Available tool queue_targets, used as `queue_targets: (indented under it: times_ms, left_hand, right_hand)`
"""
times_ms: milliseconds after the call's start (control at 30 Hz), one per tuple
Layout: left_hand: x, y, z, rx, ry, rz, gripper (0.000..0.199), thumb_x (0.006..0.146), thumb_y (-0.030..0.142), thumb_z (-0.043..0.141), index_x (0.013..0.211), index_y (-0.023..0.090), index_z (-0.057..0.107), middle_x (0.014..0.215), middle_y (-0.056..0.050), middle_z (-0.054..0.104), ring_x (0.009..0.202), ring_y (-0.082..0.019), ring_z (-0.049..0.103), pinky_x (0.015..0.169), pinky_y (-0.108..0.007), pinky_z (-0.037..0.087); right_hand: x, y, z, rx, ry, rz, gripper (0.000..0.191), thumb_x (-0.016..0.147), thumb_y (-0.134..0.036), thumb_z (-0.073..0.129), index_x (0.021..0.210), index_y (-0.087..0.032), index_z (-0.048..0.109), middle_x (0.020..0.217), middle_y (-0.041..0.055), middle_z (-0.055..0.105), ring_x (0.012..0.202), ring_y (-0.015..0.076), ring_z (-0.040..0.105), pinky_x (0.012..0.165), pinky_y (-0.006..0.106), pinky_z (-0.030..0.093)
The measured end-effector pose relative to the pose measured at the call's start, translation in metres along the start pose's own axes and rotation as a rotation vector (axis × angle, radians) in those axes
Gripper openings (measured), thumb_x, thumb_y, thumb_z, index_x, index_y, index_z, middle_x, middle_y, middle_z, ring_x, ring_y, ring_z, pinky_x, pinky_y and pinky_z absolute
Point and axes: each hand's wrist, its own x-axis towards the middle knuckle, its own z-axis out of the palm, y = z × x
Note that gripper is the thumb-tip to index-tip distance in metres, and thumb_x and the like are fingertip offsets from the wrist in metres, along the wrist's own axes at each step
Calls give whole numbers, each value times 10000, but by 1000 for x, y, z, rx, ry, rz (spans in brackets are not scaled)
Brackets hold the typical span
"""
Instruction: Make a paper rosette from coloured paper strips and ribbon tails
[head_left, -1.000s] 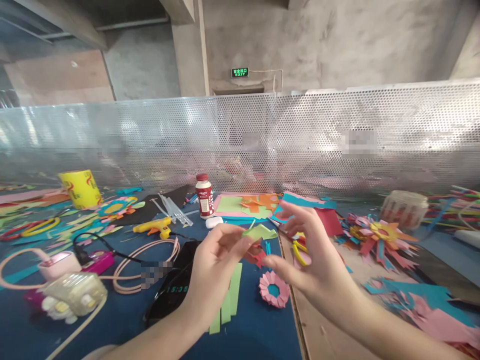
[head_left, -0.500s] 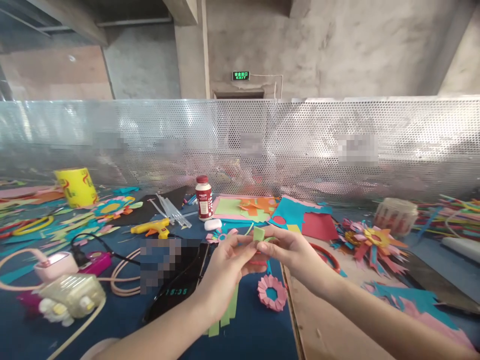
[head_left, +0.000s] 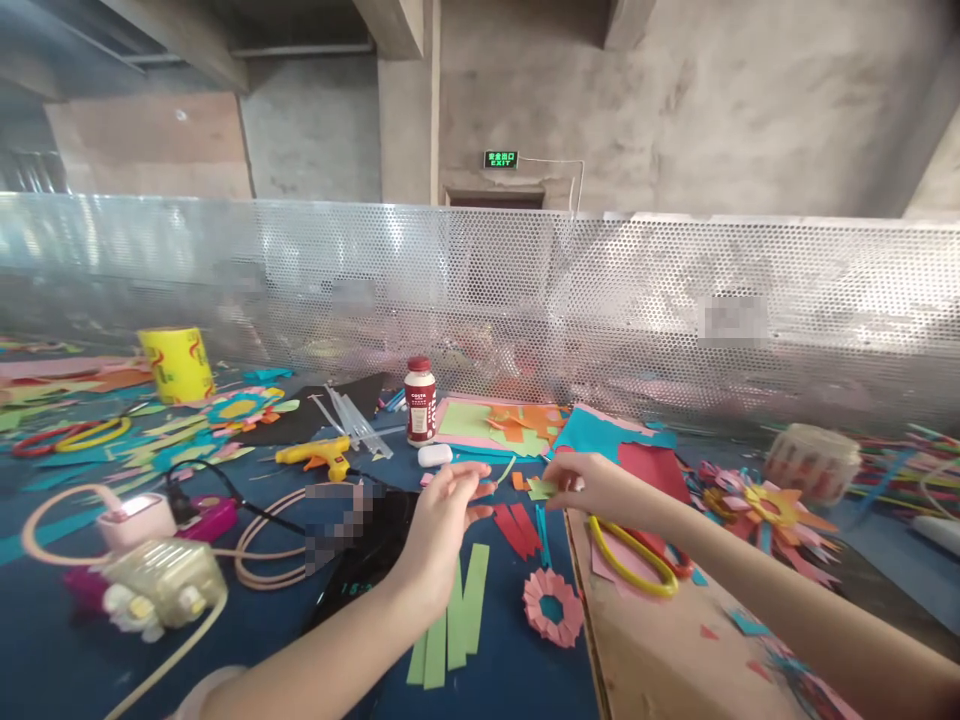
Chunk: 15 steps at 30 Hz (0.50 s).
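My left hand (head_left: 442, 525) hovers over the blue table with its fingers loosely apart and nothing visible in them. To the right, my right hand (head_left: 589, 485) has its fingers pinched at a small green paper piece (head_left: 538, 489), beside an orange scrap. Red paper strips (head_left: 516, 530) lie just below, between the hands. A pink folded-paper ring with a blue centre (head_left: 534, 606) rests nearer me on the table. Light green paper strips (head_left: 435, 640) are fanned out beneath my left wrist.
Yellow-handled scissors (head_left: 637, 575) lie on a wooden board (head_left: 637, 660) at right. A yellow glue gun (head_left: 319, 455), a bottle (head_left: 420, 402) and a white case (head_left: 435, 456) stand behind. Cables and a pink charger (head_left: 136, 522) occupy the left. A perforated metal screen (head_left: 495, 290) closes the back.
My hands have parted: the left let go of the green paper and its fingers opened, while the right stays by it. The view has shifted, uncovering the red strips and yellow scissor handle.
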Motion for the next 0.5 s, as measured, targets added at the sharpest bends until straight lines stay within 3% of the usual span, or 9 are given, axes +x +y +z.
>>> queue_targets:
  times_ms: [100, 200, 367, 500]
  left_hand:
    - [1, 0, -2, 125, -71, 35, 204, 786, 338, 586, 875, 155, 600, 1015, -92, 623, 960, -223, 596, 715, -280, 485]
    - [-4, 3, -2, 256, -189, 181, 228, 831, 380, 537, 932, 186, 600, 1022, -71, 618, 1021, -222, 562, 822, -312, 454]
    - [-12, 10, -2, 322, -396, 438, 166, 811, 281, 602, 964, 216, 600, 1111, -64, 565, 1059, -205, 521, 865, -307, 437]
    - [-15, 10, -4, 419, -450, 559, 87, 794, 241, 630, 881, 238, 637, 1056, -47, 563, 1054, -204, 518, 926, -346, 401]
  right_hand:
    - [-5, -1, 7, 32, -74, -8, 248, 682, -370, 712, 858, -202, 664, 745, -2, 636, 697, 161, 576, 642, 307, 454]
    - [-16, -13, 10, 111, -120, -54, 246, 750, -396, 654, 915, -212, 649, 812, -1, 638, 749, 146, 583, 674, 293, 470]
    - [-32, -32, 5, 299, -192, -124, 179, 783, -349, 642, 911, -225, 641, 894, 11, 641, 794, 141, 588, 720, 301, 478]
    - [-39, -38, 5, 343, -205, -147, 153, 784, -310, 646, 921, -241, 643, 892, -3, 633, 775, 125, 581, 695, 274, 485]
